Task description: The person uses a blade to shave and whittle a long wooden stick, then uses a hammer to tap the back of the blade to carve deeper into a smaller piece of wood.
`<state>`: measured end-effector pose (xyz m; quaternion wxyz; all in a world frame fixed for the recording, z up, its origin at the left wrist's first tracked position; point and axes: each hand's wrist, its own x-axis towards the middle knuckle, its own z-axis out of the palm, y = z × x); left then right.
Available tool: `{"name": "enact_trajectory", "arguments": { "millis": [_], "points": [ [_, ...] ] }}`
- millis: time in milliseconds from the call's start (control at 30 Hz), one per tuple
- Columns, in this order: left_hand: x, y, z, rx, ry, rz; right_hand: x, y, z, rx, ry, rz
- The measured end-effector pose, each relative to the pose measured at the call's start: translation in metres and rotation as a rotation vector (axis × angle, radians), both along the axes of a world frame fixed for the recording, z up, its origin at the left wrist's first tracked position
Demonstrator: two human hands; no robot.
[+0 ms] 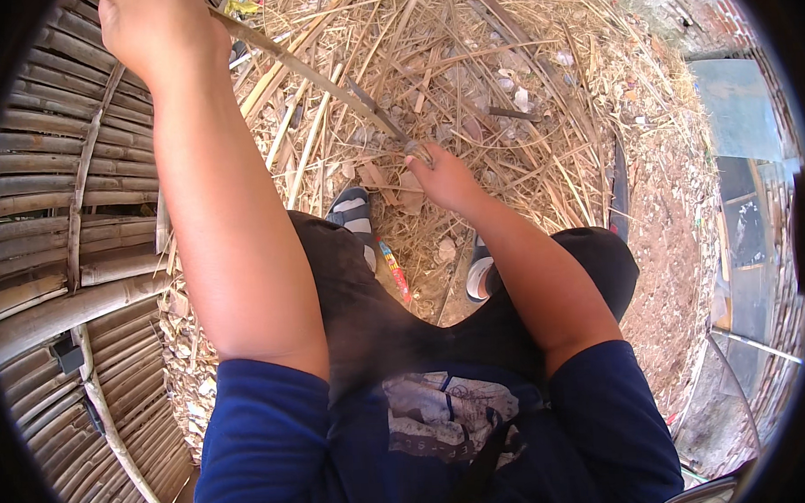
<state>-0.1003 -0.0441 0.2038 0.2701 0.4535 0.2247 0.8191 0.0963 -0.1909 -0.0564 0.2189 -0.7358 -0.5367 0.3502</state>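
My left hand [151, 25] is raised at the top left and closed around the upper end of a long thin bamboo strip [312, 75]. The strip slants down to the right to my right hand [444, 179], which is closed on a dark knife handle with its blade [380, 115] laid along the strip. Both forearms reach out from dark blue sleeves. Below the hands are my knees in black trousers and my feet in grey and white slippers [352, 209].
A woven panel of split bamboo [55, 201] fills the left side. Dry bamboo shavings and strips [494, 80] litter the ground ahead. A red pencil-like stick [394, 269] lies between my feet. Bare reddish earth [673, 242] and a brick wall lie to the right.
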Motion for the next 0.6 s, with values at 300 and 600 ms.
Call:
{"name": "enact_trajectory", "arguments": {
  "millis": [300, 600],
  "points": [
    [0.009, -0.005, 0.004, -0.034, 0.028, 0.064, -0.019, 0.003, 0.09, 0.146, -0.05, 0.048],
    [-0.023, 0.014, -0.002, -0.219, 0.019, 0.111, -0.007, -0.02, -0.008, -0.038, -0.282, 0.078]
  ]
}}
